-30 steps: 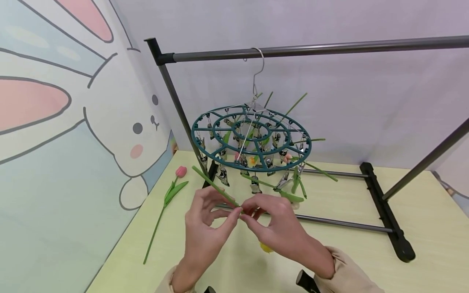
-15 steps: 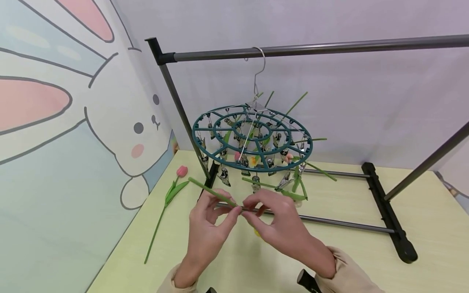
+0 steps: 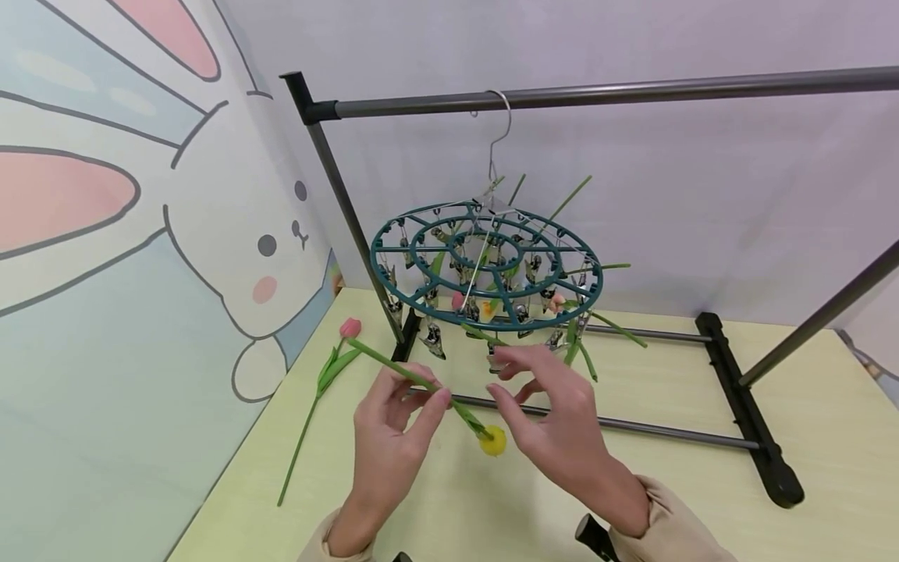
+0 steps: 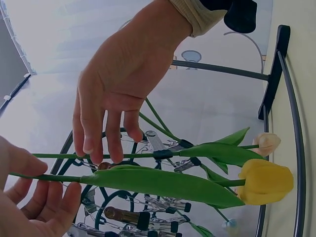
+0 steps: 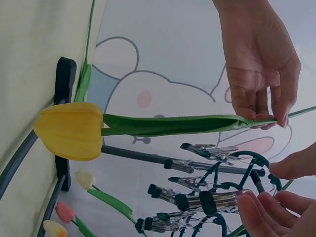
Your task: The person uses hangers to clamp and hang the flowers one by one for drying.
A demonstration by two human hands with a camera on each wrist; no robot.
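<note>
My left hand (image 3: 396, 429) pinches the green stem of a yellow tulip (image 3: 493, 440) between thumb and fingers, below the hanger's front edge. The flower head points down and right, its bare stem end up and left. In the left wrist view a long green leaf (image 4: 163, 183) runs along the stem. My right hand (image 3: 562, 406) is apart from the tulip, thumb and fingers spread. Its fingertips are close to a metal clip (image 5: 222, 201) in the right wrist view; whether they touch, I cannot tell. A round green clip hanger (image 3: 494, 306) hangs above both hands.
A dark metal rack (image 3: 604, 95) carries the hanger. Several tulips hang head-down from its clips, among them a pale one (image 5: 85, 179). On the table's left lies a pink tulip (image 3: 349, 328). Rack bars (image 3: 667, 429) cross low behind my hands, above the pale tabletop (image 3: 772, 538).
My right hand has left the tulip stem and moved right and slightly up toward the clips. My left hand keeps its pinch, and the yellow flower head now shows fully.
</note>
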